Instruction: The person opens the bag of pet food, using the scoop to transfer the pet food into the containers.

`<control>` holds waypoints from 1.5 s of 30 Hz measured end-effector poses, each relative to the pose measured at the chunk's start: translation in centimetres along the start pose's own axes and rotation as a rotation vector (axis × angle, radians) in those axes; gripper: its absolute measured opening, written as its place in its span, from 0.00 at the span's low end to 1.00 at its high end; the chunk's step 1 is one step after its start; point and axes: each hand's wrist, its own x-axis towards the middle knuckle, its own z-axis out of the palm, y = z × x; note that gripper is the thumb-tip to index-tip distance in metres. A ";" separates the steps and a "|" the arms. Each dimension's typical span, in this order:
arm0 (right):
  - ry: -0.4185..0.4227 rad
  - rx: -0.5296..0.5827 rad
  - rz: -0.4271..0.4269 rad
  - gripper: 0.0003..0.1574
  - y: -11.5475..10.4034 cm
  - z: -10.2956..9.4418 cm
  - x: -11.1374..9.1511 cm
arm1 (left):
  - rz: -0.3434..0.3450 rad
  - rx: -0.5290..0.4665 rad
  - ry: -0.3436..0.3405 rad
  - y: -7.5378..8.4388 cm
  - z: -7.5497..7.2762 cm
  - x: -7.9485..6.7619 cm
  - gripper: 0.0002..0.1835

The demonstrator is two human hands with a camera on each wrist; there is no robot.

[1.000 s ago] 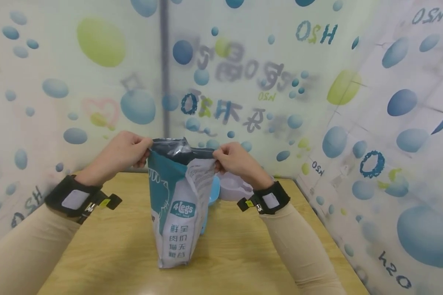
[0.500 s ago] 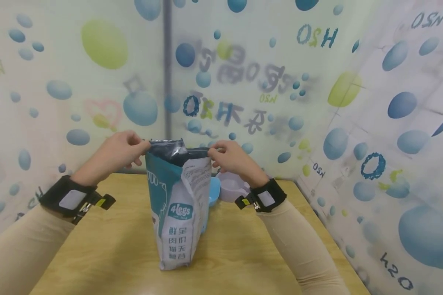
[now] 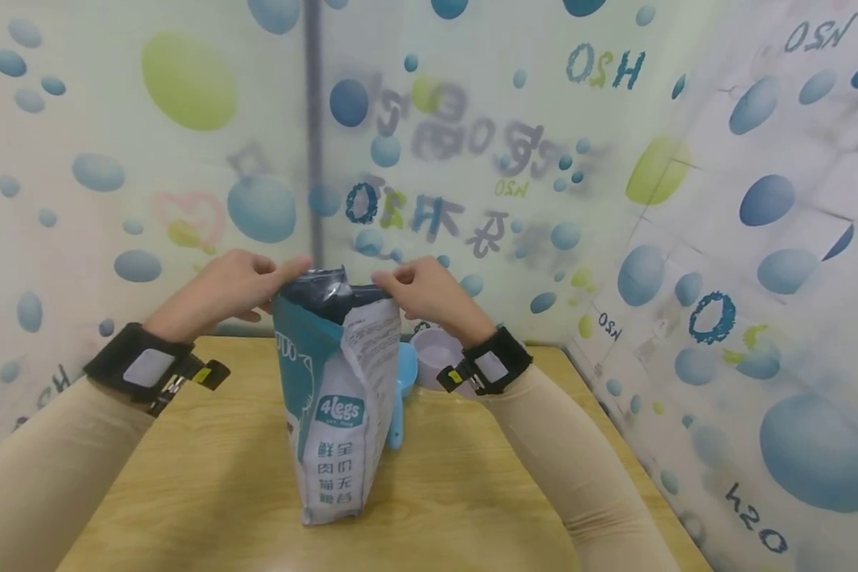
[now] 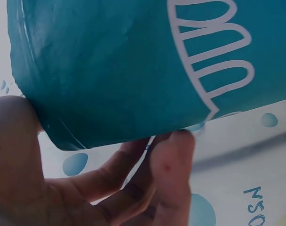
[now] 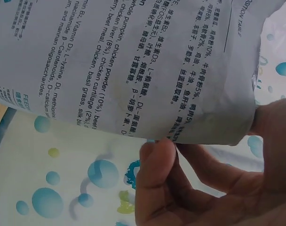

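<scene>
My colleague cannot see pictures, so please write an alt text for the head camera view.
A person's left hand and right hand hold the upper corners of a teal-and-white bag marked 4Legs, upright on a wooden table; behind it are a blue scoop and a pale purple bowl.

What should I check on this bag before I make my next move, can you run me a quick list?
1. Bag upright: ok, it appears to stand on the table.
2. Top held on both sides: ok, left hand and right hand each hold the upper edge.
3. Mouth parted: ok, the dark lining shows.
4. Food inside the bag: cannot tell, the front wall hides it.
5. A hand free for the blue scoop: not ok, both are on the bag.
6. Inside of the purple bowl: cannot tell, the right arm partly covers it.
</scene>
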 end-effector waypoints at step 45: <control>0.037 0.710 -0.067 0.22 3.6 10.1 3.3 | 0.279 0.475 0.478 1.4 -1.3 1.0 0.17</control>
